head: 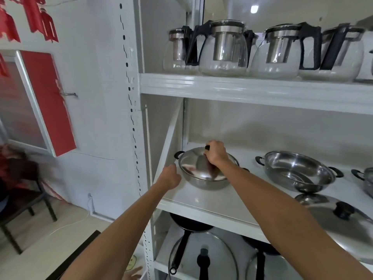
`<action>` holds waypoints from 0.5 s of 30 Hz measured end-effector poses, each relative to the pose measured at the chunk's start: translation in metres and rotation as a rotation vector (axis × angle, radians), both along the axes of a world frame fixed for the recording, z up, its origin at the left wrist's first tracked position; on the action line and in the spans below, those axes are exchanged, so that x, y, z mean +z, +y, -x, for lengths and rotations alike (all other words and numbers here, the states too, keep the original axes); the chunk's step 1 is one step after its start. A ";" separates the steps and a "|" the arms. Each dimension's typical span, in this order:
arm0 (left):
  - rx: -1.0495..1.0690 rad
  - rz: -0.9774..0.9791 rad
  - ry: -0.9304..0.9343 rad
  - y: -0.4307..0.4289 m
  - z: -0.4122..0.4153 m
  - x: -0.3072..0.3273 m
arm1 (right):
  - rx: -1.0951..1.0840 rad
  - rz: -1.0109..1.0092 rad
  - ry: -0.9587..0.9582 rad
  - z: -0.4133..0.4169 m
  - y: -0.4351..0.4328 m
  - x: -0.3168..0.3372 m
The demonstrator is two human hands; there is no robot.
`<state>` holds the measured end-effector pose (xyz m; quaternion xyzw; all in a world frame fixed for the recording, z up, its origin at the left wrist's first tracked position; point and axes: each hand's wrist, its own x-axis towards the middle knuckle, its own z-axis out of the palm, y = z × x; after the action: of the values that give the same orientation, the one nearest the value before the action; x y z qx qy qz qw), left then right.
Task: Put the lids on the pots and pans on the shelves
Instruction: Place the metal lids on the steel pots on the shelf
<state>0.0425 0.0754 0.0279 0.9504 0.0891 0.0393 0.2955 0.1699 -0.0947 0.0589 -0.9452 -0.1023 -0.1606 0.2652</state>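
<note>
On the middle shelf (205, 205) stands a steel pot (203, 183) with black side handles. A steel lid (193, 164) rests on it, tilted. My right hand (216, 154) is closed on the lid's black knob. My left hand (170, 176) sits at the pot's left rim, fingers curled against it. To the right is a second steel pot (296, 170), uncovered. A large steel lid (343, 221) with a black knob lies on the shelf in front of it.
Several glass teapots (222, 47) line the upper shelf. The lower shelf holds black frying pans (189, 225) and glass lids (203, 257). Another pot (365, 178) shows at the far right edge. A shelf post (133, 118) stands left; a dark table (26, 201) beyond it.
</note>
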 end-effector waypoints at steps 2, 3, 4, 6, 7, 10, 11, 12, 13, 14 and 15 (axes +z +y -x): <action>-0.024 0.026 -0.001 -0.001 -0.004 -0.005 | -0.001 -0.004 -0.009 -0.001 -0.001 -0.004; -0.036 0.040 -0.013 -0.002 -0.006 -0.007 | -0.006 -0.014 -0.014 0.000 -0.001 -0.005; -0.040 0.063 -0.031 -0.003 -0.008 -0.008 | -0.013 -0.030 -0.018 0.001 -0.002 -0.005; -0.023 0.094 -0.077 -0.009 -0.009 -0.006 | -0.023 -0.059 -0.018 0.003 -0.002 -0.005; -0.002 0.107 -0.095 -0.011 -0.010 -0.005 | -0.025 -0.073 -0.014 0.003 -0.003 -0.005; 0.039 0.142 -0.125 -0.014 -0.014 -0.004 | -0.016 -0.108 0.001 0.002 -0.005 -0.006; 0.043 0.152 -0.129 -0.014 -0.015 -0.004 | -0.010 -0.108 0.005 0.001 -0.005 -0.005; 0.045 0.160 -0.130 -0.013 -0.016 -0.004 | -0.003 -0.098 0.011 0.002 -0.004 -0.004; 0.046 0.175 -0.131 -0.012 -0.016 -0.004 | 0.008 -0.076 0.019 0.002 -0.003 -0.002; 0.044 0.187 -0.129 -0.012 -0.015 -0.004 | 0.014 -0.047 0.030 0.002 -0.003 0.001; 0.039 0.197 -0.132 -0.012 -0.013 -0.003 | 0.017 -0.013 0.039 0.002 -0.003 0.003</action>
<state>0.0556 0.0630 0.0245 0.9102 0.0914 0.0986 0.3918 0.1675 -0.0977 0.0616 -0.9455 -0.1039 -0.1406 0.2747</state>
